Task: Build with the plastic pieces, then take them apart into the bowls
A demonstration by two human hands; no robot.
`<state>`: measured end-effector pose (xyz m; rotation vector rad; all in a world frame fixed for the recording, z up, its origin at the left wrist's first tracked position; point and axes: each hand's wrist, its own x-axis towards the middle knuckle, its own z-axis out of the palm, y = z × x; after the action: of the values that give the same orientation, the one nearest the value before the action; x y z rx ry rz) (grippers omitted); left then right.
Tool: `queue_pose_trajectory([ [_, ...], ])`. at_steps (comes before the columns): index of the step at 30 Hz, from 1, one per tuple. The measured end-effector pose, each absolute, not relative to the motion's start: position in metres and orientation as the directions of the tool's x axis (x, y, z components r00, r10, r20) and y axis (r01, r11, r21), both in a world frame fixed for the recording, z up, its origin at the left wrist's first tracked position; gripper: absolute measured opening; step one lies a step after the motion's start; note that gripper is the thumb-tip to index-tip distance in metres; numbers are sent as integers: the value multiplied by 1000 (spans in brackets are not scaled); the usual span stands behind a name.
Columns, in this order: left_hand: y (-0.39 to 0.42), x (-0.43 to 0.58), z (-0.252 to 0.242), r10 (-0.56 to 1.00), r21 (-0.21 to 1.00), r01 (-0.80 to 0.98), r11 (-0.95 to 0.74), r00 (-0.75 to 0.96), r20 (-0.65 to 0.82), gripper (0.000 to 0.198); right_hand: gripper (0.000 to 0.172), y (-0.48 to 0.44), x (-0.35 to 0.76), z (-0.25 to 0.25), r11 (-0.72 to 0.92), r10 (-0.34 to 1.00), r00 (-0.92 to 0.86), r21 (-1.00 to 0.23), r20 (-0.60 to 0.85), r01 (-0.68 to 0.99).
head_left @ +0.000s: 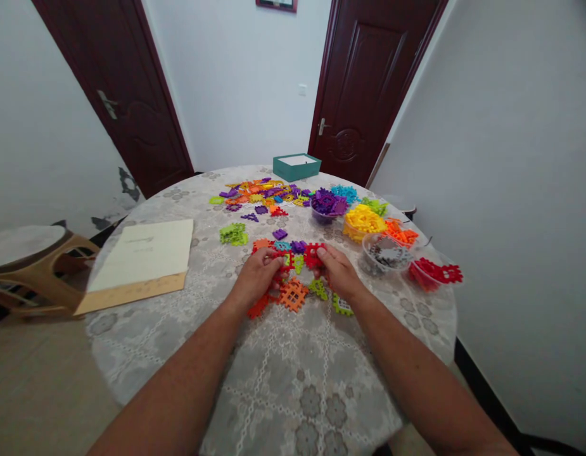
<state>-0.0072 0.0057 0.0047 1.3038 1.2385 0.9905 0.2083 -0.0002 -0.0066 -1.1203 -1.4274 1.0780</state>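
My right hand (341, 271) pinches a red square interlocking block piece (312, 256) with notched edges, thumb on top. Closed over red notched pieces (289, 261) is my left hand (257, 273); its fingers partly hide them, so how they join I cannot tell. Close around both hands lie an orange window piece (293, 295), a blue piece (282, 246), a purple piece (299, 247) and a green piece (298, 264). Two more green pieces, one plain (318, 289) and one framed (343, 305), rest near my right wrist.
Clear bowls of purple (323, 218), yellow (363, 237), grey (386, 269) and red pieces (423, 285) stand at right. Mixed pieces (264, 191) lie at the back, before a green box (296, 168). A stacked green group (234, 234) and an open paper folder (143, 253) are at left.
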Motion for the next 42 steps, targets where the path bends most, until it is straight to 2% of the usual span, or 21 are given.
queue_pose_trajectory([
  [2,3,-5,7,976,991,61,122,177,-131,23,36,-3,201,-10,150,978,-159,-983,132,106],
  [6,0,-3,10,957,993,13,117,266,-116,27,28,-7,187,-18,193,974,-151,-964,167,182],
  [8,-1,-3,10,950,996,-9,90,300,-83,30,24,-8,185,-20,275,961,-131,-902,244,333],
  [11,-1,-4,9,931,997,-30,70,361,-54,35,19,-11,187,-18,379,922,-161,-739,352,557],
  [14,-2,-3,9,910,996,-19,82,410,-67,39,21,-13,188,-17,417,904,-210,-667,372,617],
  [17,-3,-1,9,926,991,15,136,354,-132,41,28,-10,196,-16,477,868,-234,-604,439,638],
  [21,0,-1,10,967,986,-43,161,205,-149,43,33,4,219,-19,459,817,-210,-386,537,800],
  [24,4,-4,12,983,979,-154,136,146,-114,42,28,9,231,-25,352,865,-223,-229,449,907],
  [27,8,-8,12,986,960,-244,141,127,-112,42,27,7,230,-30,279,915,-217,-144,340,949],
  [30,12,-13,12,989,935,-328,135,99,-108,41,24,5,225,-32,251,930,-200,-136,309,958],
  [36,21,-23,13,988,899,-412,150,39,-147,36,29,9,227,-32,238,904,-139,-206,405,949],
  [40,23,-28,11,979,882,-426,202,77,-187,36,31,8,226,-29,340,847,-97,-393,523,854],
  [42,22,-28,9,971,886,-401,234,139,-194,36,31,3,222,-27,372,845,-55,-511,532,775],
])
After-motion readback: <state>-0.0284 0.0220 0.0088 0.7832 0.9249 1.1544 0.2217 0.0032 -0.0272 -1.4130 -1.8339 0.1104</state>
